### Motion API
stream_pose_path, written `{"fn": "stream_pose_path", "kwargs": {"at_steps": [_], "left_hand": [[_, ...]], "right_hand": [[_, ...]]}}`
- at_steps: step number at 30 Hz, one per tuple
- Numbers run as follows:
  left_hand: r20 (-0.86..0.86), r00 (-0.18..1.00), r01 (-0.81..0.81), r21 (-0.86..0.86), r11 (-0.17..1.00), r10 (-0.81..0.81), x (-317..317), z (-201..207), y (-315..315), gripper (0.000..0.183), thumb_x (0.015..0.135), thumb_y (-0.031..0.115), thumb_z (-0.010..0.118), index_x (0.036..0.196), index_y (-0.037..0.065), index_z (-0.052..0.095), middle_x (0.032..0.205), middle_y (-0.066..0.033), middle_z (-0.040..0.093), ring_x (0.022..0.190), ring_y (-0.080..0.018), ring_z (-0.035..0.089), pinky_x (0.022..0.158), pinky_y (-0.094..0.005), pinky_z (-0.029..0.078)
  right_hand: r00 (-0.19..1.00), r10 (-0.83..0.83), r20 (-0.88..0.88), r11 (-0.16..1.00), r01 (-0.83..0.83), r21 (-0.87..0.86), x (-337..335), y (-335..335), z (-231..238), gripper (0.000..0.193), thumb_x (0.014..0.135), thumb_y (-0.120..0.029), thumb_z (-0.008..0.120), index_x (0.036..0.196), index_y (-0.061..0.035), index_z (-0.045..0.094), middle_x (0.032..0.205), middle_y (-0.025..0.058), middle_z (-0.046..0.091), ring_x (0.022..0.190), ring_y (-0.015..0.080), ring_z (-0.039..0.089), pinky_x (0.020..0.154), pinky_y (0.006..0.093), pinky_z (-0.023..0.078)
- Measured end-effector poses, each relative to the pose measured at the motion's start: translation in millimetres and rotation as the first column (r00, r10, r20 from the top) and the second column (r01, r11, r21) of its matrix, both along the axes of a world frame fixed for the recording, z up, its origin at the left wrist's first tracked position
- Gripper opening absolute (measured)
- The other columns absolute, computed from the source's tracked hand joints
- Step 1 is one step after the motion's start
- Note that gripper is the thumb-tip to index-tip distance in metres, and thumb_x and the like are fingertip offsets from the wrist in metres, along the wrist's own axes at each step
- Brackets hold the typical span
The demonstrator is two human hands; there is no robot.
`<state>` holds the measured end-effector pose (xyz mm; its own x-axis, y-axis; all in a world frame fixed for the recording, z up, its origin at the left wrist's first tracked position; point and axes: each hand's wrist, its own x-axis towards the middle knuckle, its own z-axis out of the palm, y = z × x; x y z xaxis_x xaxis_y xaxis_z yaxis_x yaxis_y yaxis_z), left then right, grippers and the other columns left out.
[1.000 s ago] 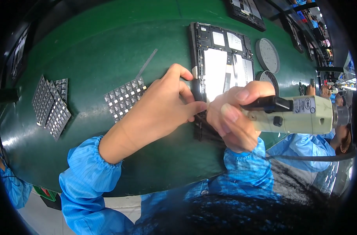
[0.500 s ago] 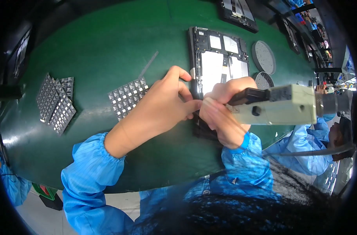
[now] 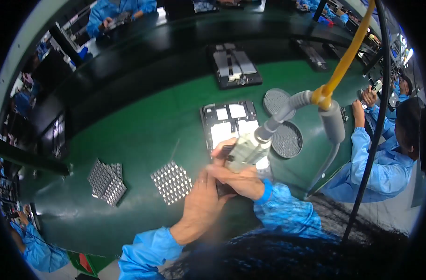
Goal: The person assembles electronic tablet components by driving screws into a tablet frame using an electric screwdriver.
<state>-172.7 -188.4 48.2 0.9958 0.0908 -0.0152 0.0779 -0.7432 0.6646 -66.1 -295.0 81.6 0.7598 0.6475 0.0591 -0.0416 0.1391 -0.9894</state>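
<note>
My right hand (image 3: 243, 182) is closed around a pale electric screwdriver (image 3: 245, 153), its tip hidden behind my fingers. The tool stands over the near part of an opened tablet-like device (image 3: 248, 112), a black frame with white panels. At the near left corner of the device, my left hand (image 3: 201, 205) grips the edge, its thumb along the near side. Its fingertips are partly hidden by my right hand and blurred. Just left of that hand lies a dark sheet of small pale-topped pieces (image 3: 171, 183).
Two round grey dishes (image 3: 299, 132) with small bits stand right of the device. Overlapping dark sheets (image 3: 106, 182) lie at left. Another opened device (image 3: 236, 65) lies farther back. A yellow hanging cord (image 3: 351, 53) and grey hose rise at right. Co-workers in blue sit around, one nearby right (image 3: 381, 158).
The view has tilted up, showing more of the far bench. The screwdriver has gone from lying sideways to leaning up and away. My left hand has slid toward the device's near corner.
</note>
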Motion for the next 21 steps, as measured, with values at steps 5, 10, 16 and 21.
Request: {"fn": "stream_pose_path", "kwargs": {"at_steps": [5,10,16,21], "left_hand": [[0.026,0.967,-0.204,-0.516,0.832,0.253,-16.9,7.2,-4.2,0.077,0.085,0.019,0.074,0.145,0.004,0.029,0.142,-0.0169,0.041,0.12,-0.0275,0.055,0.093,-0.0333,0.051],[-0.262,0.939,-0.278,-0.96,0.041,0.221,-8.2,-11.9,19.7,0.056,0.092,0.005,0.064,0.141,0.0,0.038,0.13,-0.0119,0.053,0.113,-0.0157,0.058,0.089,-0.0327,0.053],[-0.049,0.904,-0.134,-0.976,0.171,0.426,14.2,29.8,61.3,0.033,0.097,0.013,0.058,0.127,0.0,0.053,0.122,-0.0112,0.062,0.111,-0.0213,0.06,0.092,-0.038,0.051],[-0.011,0.816,-0.278,-0.884,0.375,0.578,92.9,-12.6,194.3,0.042,0.099,0.026,0.057,0.132,0.001,0.049,0.126,-0.0055,0.06,0.115,-0.0156,0.056,0.098,-0.0349,0.043]], "right_hand": [[0.995,0.027,-0.093,0.84,0.028,0.542,26.0,-34.9,12.5,0.039,0.084,-0.009,0.067,0.117,0.0022,0.051,0.084,0.0126,0.058,0.058,0.0161,0.055,0.05,0.0275,0.048],[0.926,-0.335,0.173,0.882,0.243,0.403,38.2,-93.8,42.2,0.052,0.084,0.003,0.063,0.133,-0.0029,0.047,0.094,0.0127,0.062,0.056,0.0108,0.053,0.049,0.022,0.045],[0.909,-0.415,0.027,0.753,0.327,0.571,61.0,-138.5,36.2,0.044,0.084,0.003,0.064,0.124,-0.004,0.048,0.082,0.0121,0.059,0.049,0.008,0.046,0.043,0.0213,0.038],[0.92,-0.388,0.057,0.839,0.327,0.436,70.7,-127.6,39.1,0.041,0.084,0.001,0.066,0.123,-0.0001,0.051,0.082,0.0116,0.061,0.051,0.0077,0.048,0.044,0.021,0.039]]}}
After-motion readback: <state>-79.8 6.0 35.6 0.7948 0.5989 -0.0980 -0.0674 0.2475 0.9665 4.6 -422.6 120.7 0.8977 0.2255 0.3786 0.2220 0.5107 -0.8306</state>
